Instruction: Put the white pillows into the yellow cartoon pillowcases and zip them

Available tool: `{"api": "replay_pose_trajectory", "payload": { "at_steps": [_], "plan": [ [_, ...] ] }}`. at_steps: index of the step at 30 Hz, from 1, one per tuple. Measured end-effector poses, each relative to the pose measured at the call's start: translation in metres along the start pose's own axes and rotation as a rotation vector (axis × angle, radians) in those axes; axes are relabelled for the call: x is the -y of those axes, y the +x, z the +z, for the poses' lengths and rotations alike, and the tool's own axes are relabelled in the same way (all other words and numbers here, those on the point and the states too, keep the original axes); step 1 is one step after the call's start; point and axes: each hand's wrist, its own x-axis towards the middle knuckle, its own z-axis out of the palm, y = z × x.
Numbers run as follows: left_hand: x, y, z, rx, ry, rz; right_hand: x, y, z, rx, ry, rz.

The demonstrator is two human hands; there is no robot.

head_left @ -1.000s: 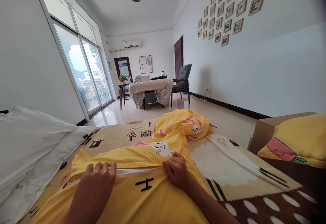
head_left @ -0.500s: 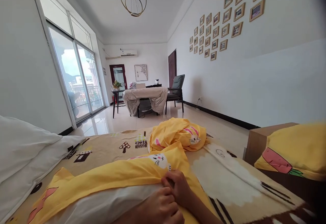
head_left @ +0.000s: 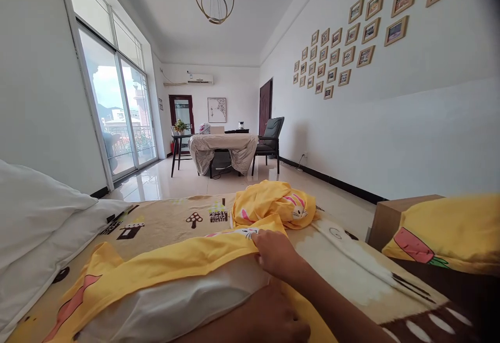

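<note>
A yellow pillowcase with a rabbit print lies across the bed, partly over a white pillow whose near side is exposed. My right hand pinches the pillowcase edge near the rabbit face. Lower down, my left hand rests low at the pillow's right end, its fingers curled; whether it holds cloth is hidden. Beyond them a crumpled yellow cloth with another rabbit print sits on the patterned blanket.
White pillows are stacked at the left. At the right, a yellow pillow with a carrot print lies on a brown box. Farther off stand a covered table and a black chair.
My right hand has moved up and away with the pillowcase edge, showing more white pillow. My left hand has shifted right and lower, apart from the right hand.
</note>
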Motion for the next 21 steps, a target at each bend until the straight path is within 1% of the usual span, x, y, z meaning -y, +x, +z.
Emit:
{"api": "replay_pose_trajectory", "payload": {
  "at_steps": [1, 3, 6, 8, 9, 10, 11, 12, 13, 14, 16, 19, 21],
  "plan": [
    [-0.001, 0.0, -0.005, 0.0, -0.016, -0.026, 0.005, 0.0, 0.0, 0.008, -0.017, 0.041],
    [0.001, -0.003, -0.011, -0.044, -0.014, -0.054, 0.01, -0.003, 0.006, -0.037, 0.01, 0.122],
    [0.008, -0.007, -0.006, -0.163, 0.043, -0.039, 0.002, -0.015, 0.016, -0.179, 0.159, 0.24],
    [0.012, -0.009, -0.002, -0.244, 0.103, -0.053, -0.009, -0.023, 0.017, -0.304, 0.279, 0.241],
    [0.013, -0.01, -0.002, -0.301, 0.14, -0.092, -0.013, -0.025, 0.017, -0.357, 0.327, 0.214],
    [0.013, -0.011, -0.004, -0.365, 0.174, -0.162, -0.017, -0.027, 0.016, -0.399, 0.374, 0.185],
    [0.012, -0.012, -0.009, -0.424, 0.198, -0.259, -0.02, -0.027, 0.015, -0.426, 0.422, 0.163],
    [0.01, -0.013, -0.016, -0.454, 0.203, -0.359, -0.022, -0.026, 0.015, -0.433, 0.47, 0.155],
    [0.009, -0.014, -0.023, -0.443, 0.182, -0.447, -0.023, -0.025, 0.015, -0.424, 0.513, 0.156],
    [0.008, -0.014, -0.03, -0.391, 0.132, -0.513, -0.025, -0.023, 0.016, -0.406, 0.544, 0.168],
    [0.007, -0.014, -0.041, -0.228, -0.007, -0.603, -0.027, -0.019, 0.02, -0.362, 0.571, 0.201],
    [0.007, -0.011, -0.044, -0.009, -0.176, -0.742, -0.031, -0.014, 0.027, -0.317, 0.618, 0.22],
    [0.008, -0.006, -0.042, 0.114, -0.207, -0.801, -0.035, -0.009, 0.032, -0.334, 0.722, 0.19]
  ]
}}
